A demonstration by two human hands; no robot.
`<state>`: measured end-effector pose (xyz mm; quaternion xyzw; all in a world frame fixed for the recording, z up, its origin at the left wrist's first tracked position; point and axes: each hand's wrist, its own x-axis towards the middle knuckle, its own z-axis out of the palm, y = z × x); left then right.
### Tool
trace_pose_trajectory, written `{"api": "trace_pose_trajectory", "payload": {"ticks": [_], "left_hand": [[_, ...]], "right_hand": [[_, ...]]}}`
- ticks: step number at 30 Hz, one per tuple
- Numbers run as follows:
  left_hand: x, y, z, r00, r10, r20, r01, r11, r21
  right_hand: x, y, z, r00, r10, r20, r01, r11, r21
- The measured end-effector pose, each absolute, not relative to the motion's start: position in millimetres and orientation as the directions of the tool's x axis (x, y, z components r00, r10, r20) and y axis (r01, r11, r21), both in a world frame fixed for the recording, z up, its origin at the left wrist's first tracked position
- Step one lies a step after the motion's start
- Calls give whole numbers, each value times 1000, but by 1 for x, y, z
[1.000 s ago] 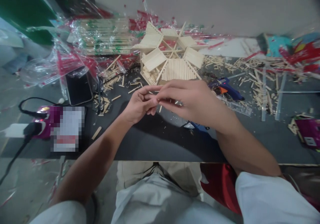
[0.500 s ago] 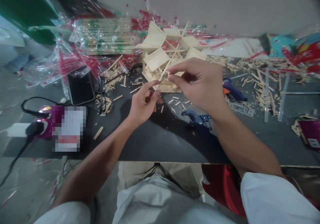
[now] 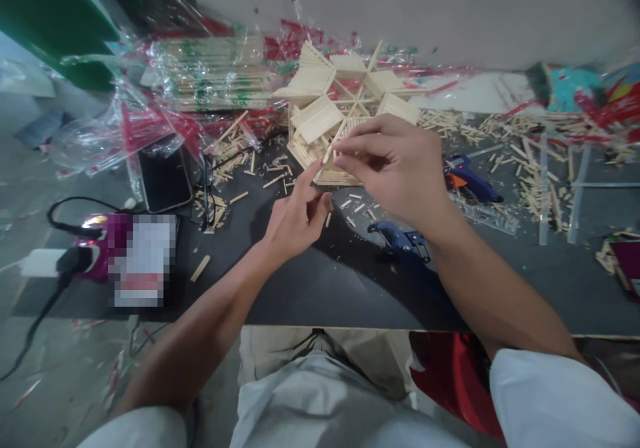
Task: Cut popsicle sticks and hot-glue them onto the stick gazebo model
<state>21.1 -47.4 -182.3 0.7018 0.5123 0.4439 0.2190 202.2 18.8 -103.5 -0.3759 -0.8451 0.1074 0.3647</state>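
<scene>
A small house model [image 3: 317, 123] made of pale wooden sticks, with slatted roof panels around an open middle, stands at the back of the table. My right hand [image 3: 400, 168] is at its front, thumb and forefinger pinched close to the end of a roof stick [image 3: 334, 143]. Whatever lies between those fingertips is too small to make out. My left hand [image 3: 300, 216] is just below, forefinger stretched up to the lower end of that stick and thumb held apart. Beside the right forearm lies a blue cutter-like hand tool [image 3: 397, 238]. Farther right is a blue glue gun [image 3: 475, 180] with an orange trigger.
Cut stick pieces [image 3: 543, 198] litter the right, with clear glue sticks [image 3: 544, 195] among them. Wrapped stick bundles [image 3: 215, 71] lie behind. At left are a dark phone [image 3: 165, 176], a purple power strip [image 3: 100, 248] with cables, and a blurred-out phone [image 3: 143, 261]. The table's front edge [image 3: 330, 329] is near me.
My left forefinger has lifted slightly toward the roof stick, and the left thumb has spread from the other fingers. My right hand keeps its pinch at nearly the same place. The view has shifted slightly.
</scene>
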Motion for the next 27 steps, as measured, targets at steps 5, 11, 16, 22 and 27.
{"api": "trace_pose_trajectory", "payload": {"ticks": [5,11,16,22,27], "left_hand": [[23,-50,-180,78,926,370,522,-354,776],[23,-51,-178,89,921,378,536,-364,762],[25,-51,-173,98,914,393,535,-382,754],[24,-50,-175,87,910,404,545,-383,745],[22,-50,-178,85,913,398,517,-382,766]], "right_hand": [[204,18,-99,-484,722,494,548,691,-472],[205,17,-98,-470,684,558,521,725,-450],[203,17,-101,-478,692,542,549,716,-430],[201,16,-102,-468,701,539,557,707,-436],[202,18,-103,-497,689,527,553,720,-420]]}}
